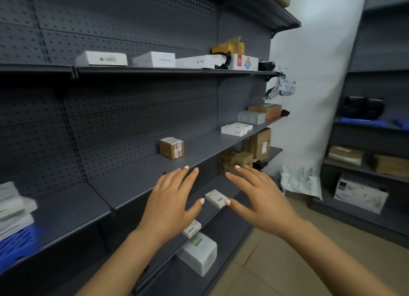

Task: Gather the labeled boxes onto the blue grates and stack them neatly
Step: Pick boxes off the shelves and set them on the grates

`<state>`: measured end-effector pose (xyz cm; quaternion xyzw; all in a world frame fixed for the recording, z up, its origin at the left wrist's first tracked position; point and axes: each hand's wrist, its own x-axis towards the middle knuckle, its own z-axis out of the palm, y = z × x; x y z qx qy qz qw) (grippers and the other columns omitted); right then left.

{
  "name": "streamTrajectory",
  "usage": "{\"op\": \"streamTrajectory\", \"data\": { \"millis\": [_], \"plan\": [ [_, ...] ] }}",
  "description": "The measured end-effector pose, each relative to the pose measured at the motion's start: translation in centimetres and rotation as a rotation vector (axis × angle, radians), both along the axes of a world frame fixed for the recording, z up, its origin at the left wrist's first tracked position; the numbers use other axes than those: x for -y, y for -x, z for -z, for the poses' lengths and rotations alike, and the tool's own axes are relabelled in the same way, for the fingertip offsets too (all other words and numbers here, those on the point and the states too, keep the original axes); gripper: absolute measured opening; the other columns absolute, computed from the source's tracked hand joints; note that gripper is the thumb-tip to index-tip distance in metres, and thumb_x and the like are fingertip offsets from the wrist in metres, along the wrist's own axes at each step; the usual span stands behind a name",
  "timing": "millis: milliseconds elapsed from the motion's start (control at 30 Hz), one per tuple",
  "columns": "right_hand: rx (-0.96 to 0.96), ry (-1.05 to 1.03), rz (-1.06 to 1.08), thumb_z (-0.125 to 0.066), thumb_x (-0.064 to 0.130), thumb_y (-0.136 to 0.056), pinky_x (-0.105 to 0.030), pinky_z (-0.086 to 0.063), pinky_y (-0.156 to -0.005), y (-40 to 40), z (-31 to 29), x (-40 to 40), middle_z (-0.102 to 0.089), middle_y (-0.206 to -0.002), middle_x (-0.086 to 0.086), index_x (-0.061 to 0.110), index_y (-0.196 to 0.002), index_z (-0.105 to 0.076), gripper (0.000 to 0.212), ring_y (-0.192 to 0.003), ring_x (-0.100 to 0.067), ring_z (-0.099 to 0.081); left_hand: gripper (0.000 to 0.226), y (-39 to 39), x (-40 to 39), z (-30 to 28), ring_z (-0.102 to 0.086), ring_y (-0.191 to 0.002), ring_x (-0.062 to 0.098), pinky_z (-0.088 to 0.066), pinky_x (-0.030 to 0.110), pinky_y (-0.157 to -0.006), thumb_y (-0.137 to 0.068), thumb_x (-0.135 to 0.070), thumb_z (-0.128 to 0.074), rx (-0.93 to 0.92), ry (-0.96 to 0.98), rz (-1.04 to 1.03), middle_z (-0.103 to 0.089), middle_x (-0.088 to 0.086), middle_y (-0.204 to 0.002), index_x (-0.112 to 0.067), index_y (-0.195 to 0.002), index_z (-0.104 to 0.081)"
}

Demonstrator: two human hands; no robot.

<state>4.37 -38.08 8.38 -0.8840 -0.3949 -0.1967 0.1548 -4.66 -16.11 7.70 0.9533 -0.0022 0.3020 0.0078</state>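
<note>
**A:** Your left hand (170,198) and right hand (259,198) are both reaching out over the grey shelving, fingers straight and spread, holding nothing.

**B:** Where is the nearest box lying?

**A:** The small white labeled box (216,198) is lying flat on the lower shelf (223,229), showing between your 2 thumbs. Its long axis is running from near right to far left. Your right thumb tip is overlapping its near right corner, though I cannot tell whether it is touching.

**B:** And the others?

**A:** A taped brown box (171,148) is sitting upright on the middle shelf (132,180), just beyond your left fingertips, 1 corner pointing toward you. A larger white box (200,252) is sitting low, near your left wrist. At the far left, a blue grate (17,244) is carrying a stack of white boxes (13,207), blurred.
</note>
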Motion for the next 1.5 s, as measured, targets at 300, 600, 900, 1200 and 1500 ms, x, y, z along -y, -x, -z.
{"op": "streamTrajectory", "data": {
  "millis": [300, 600, 900, 1200, 1500],
  "plan": [
    [-0.029, 0.005, 0.087, -0.031, 0.066, -0.086, -0.041, -0.022, -0.115, -10.7, 1.0, 7.4, -0.03, -0.153, 0.003, 0.036, -0.144, -0.032, 0.065, -0.143, -0.018, -0.02, 0.07, -12.3, 6.8, 0.7, -0.035, -0.136, 0.018, -0.019, 0.033, -0.11, -0.085, -0.057, -0.04, -0.061, 0.019, 0.057, -0.038, 0.0, -0.148, -0.025, -0.147, -0.03],
    [-0.058, 0.026, 0.175, -0.027, 0.067, -0.086, -0.038, -0.015, -0.117, -23.3, 2.6, 8.9, -0.023, -0.155, 0.007, 0.04, -0.145, -0.025, 0.065, -0.144, -0.015, -0.014, 0.071, -26.8, 7.7, 2.8, -0.037, -0.135, 0.02, -0.026, 0.039, -0.111, -0.085, -0.059, -0.034, -0.09, 0.026, 0.128, -0.039, 0.001, -0.148, -0.023, -0.146, -0.032],
    [-0.063, 0.031, 0.246, -0.029, 0.066, -0.085, -0.036, -0.018, -0.113, -38.8, 2.8, 7.8, -0.029, -0.153, 0.006, 0.038, -0.144, -0.03, 0.066, -0.142, -0.017, -0.021, 0.072, -43.9, 5.9, 2.3, -0.027, -0.139, 0.016, -0.015, 0.034, -0.114, -0.088, -0.058, -0.041, -0.123, 0.036, 0.215, -0.029, -0.002, -0.153, -0.026, -0.149, -0.022],
    [-0.106, 0.04, 0.268, -0.023, 0.067, -0.085, -0.035, -0.015, -0.115, -52.6, 4.4, 9.4, -0.023, -0.155, 0.009, 0.041, -0.145, -0.024, 0.066, -0.143, -0.015, -0.017, 0.074, -57.6, 6.9, 2.4, -0.03, -0.138, 0.016, -0.028, 0.043, -0.113, -0.085, -0.063, -0.031, -0.15, 0.049, 0.234, -0.033, -0.002, -0.151, -0.025, -0.148, -0.024],
    [-0.066, 0.067, 0.155, -0.03, 0.063, -0.087, -0.04, -0.02, -0.114, -69.8, 5.1, 13.0, -0.032, -0.152, 0.0, 0.036, -0.144, -0.032, 0.063, -0.141, -0.022, -0.026, 0.072, -72.4, 11.3, 2.8, -0.02, -0.142, 0.015, -0.006, 0.029, -0.111, -0.09, -0.057, -0.045, -0.124, 0.081, 0.138, -0.023, -0.004, -0.155, -0.027, -0.15, -0.018]
  ]
}}
